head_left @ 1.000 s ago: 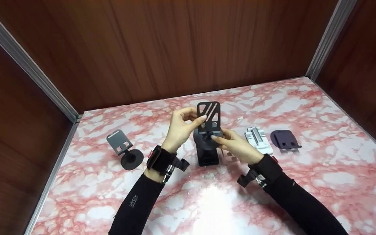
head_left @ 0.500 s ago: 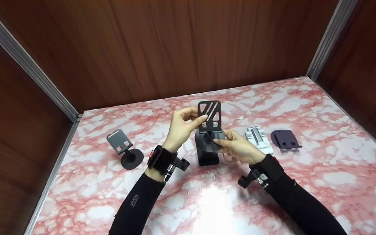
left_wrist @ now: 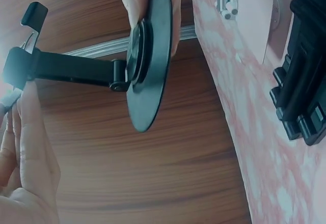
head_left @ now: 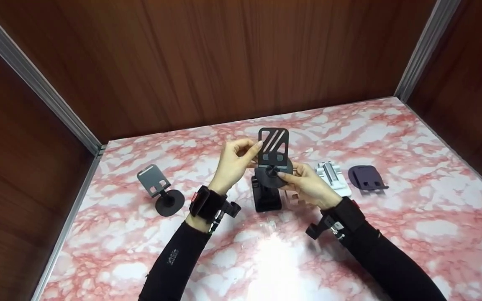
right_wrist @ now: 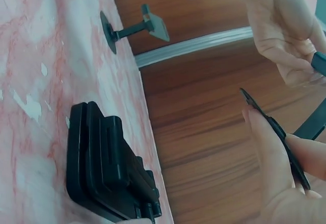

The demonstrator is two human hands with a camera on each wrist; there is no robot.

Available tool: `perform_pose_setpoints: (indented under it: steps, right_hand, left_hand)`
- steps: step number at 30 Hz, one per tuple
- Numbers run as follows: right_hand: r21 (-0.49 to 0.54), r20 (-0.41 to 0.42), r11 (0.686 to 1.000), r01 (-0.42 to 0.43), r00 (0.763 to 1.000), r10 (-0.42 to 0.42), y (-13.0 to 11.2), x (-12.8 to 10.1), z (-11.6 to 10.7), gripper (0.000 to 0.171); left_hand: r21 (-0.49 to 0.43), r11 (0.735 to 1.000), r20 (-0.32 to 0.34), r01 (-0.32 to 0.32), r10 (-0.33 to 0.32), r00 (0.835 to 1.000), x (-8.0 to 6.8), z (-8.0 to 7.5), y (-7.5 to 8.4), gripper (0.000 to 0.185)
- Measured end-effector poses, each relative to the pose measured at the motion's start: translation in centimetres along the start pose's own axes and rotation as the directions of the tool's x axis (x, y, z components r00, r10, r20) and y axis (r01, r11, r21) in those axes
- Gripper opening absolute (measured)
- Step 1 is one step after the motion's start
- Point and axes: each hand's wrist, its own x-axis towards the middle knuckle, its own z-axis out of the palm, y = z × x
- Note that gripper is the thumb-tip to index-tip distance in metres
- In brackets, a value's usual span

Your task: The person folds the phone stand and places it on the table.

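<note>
A black phone stand (head_left: pixel 268 182) with a slotted plate and a round base is held up off the table in the middle of the head view. My left hand (head_left: pixel 234 163) pinches the plate at its left edge. The right hand (head_left: pixel 310 186) grips the round base, its thumb on the upper face. From the left wrist, the base (left_wrist: pixel 150 91) appears edge-on, joined to the plate by a hinged arm (left_wrist: pixel 74 67). Just below both hands, a folded black stand (head_left: pixel 267 200) lies on the table, partly covered by the held one.
A grey phone stand (head_left: pixel 153 179) stands upright at the left. Right of my right hand are a white stand (head_left: pixel 337 188), lying folded, and a dark purple stand (head_left: pixel 364 175). Wooden panels (head_left: pixel 241 62) enclose the marbled red-and-white table (head_left: pixel 433 246) at back and sides.
The held phone stand has shifted slightly right. My left thumb has slid from the plate's face to its left edge. The right hand has kept its grip on the base, moving a little right.
</note>
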Motion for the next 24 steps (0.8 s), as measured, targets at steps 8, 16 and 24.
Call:
perform_pose_setpoints:
  steps: [8,16,24]
  right_hand:
    - [-0.077,0.009,0.993,0.087,0.996,-0.087,-0.08,-0.01,-0.11,0.026]
    - [-0.298,-0.048,0.939,0.171,0.98,-0.193,-0.46,-0.18,-0.41,0.025]
    - [-0.452,-0.048,0.872,0.189,0.971,-0.236,-0.93,-0.29,-0.68,0.03]
  left_hand:
    - [-0.043,0.999,0.054,0.024,-0.021,0.998,-0.27,0.18,0.44,0.023]
    - [-0.142,0.982,0.102,0.125,-0.112,0.989,-0.34,0.09,0.03,0.029]
    - [-0.186,0.959,0.14,0.214,-0.19,0.972,-0.4,-0.06,-0.23,0.028]
